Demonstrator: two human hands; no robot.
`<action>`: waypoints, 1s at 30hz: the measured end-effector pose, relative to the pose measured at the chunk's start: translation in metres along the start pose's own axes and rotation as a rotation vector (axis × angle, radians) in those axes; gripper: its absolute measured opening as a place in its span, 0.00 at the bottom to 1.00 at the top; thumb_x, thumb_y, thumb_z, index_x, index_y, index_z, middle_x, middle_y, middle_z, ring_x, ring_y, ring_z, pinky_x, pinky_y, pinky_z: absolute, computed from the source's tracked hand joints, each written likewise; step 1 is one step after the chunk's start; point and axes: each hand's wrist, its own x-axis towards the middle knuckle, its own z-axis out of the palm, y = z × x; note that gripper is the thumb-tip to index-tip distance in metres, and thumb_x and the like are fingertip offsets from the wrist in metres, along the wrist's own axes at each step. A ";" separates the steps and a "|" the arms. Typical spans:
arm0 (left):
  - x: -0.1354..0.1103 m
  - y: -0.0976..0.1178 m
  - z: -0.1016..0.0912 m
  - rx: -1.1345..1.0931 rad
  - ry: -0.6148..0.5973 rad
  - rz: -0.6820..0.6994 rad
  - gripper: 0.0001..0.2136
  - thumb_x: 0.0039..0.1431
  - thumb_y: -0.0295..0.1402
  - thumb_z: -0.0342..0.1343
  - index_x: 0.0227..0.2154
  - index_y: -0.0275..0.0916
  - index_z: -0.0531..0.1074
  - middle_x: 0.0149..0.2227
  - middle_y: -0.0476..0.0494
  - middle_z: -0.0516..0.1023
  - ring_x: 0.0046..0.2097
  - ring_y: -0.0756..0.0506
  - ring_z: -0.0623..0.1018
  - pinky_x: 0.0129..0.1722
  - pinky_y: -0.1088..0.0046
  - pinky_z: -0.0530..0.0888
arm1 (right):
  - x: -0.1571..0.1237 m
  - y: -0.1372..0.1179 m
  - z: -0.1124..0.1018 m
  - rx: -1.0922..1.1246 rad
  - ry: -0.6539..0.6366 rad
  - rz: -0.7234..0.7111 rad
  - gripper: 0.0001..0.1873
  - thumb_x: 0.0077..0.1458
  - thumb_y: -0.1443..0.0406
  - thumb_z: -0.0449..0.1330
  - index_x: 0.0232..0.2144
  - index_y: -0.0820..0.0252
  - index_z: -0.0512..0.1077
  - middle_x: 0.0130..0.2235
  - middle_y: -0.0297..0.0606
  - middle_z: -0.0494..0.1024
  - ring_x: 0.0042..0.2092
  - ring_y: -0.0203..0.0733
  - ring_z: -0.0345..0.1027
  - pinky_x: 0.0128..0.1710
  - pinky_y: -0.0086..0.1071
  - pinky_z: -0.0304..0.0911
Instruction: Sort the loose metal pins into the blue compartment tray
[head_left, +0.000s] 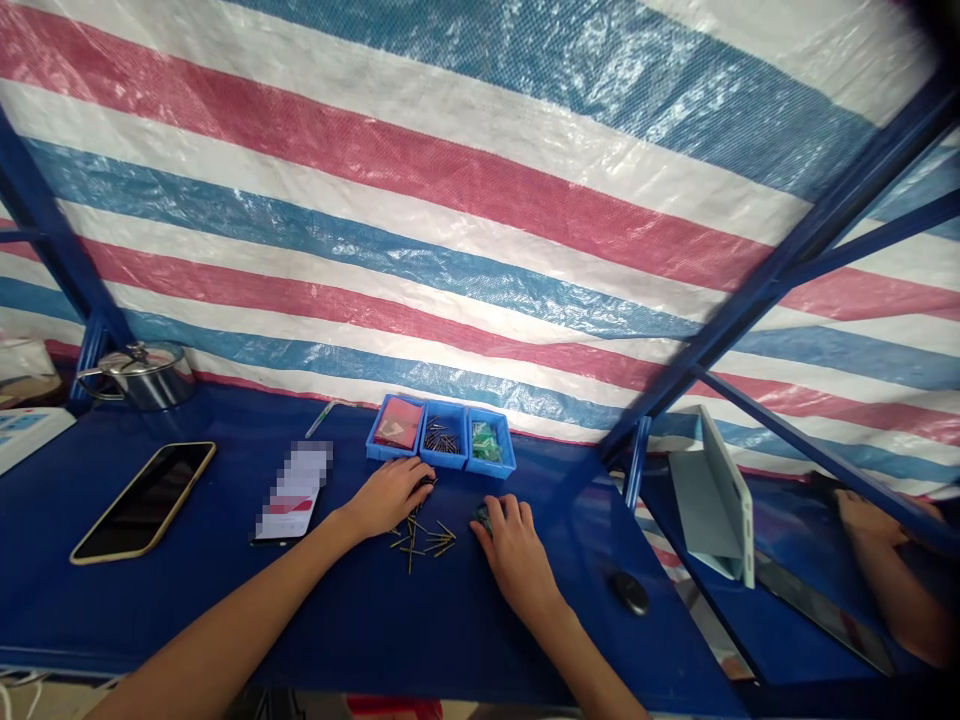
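Under a red, white and blue striped tarpaulin [480,200], at a blue workbench [375,620], a person sorts small metal pins [421,540] before three blue bins [441,440]. The left hand [390,495] pinches loosely at the pile; the right hand [514,545] curls over a small dark part. Picking singles likely needs fingertip care.

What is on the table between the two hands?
In the head view, small metal pins lie scattered on the blue table between the left hand and right hand.
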 end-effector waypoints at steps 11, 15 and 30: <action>0.000 -0.003 0.004 0.012 0.001 0.005 0.12 0.76 0.39 0.47 0.48 0.42 0.74 0.44 0.43 0.77 0.45 0.41 0.78 0.48 0.64 0.72 | 0.076 -0.006 -0.025 0.217 -0.181 -0.132 0.14 0.72 0.64 0.52 0.57 0.50 0.69 0.50 0.41 0.77 0.41 0.45 0.78 0.35 0.33 0.73; 0.000 -0.004 0.005 -0.002 0.002 0.000 0.12 0.77 0.40 0.46 0.48 0.42 0.73 0.45 0.43 0.77 0.45 0.41 0.78 0.47 0.64 0.71 | 0.104 -0.013 -0.035 0.439 -0.040 -0.031 0.22 0.72 0.58 0.55 0.65 0.46 0.63 0.56 0.40 0.78 0.54 0.50 0.76 0.49 0.39 0.73; 0.001 -0.003 0.004 0.011 -0.023 -0.003 0.12 0.77 0.40 0.46 0.51 0.43 0.73 0.46 0.43 0.77 0.47 0.41 0.78 0.49 0.63 0.72 | 0.075 -0.005 0.024 0.523 0.236 0.110 0.17 0.71 0.62 0.52 0.59 0.57 0.66 0.55 0.47 0.79 0.50 0.48 0.79 0.47 0.37 0.73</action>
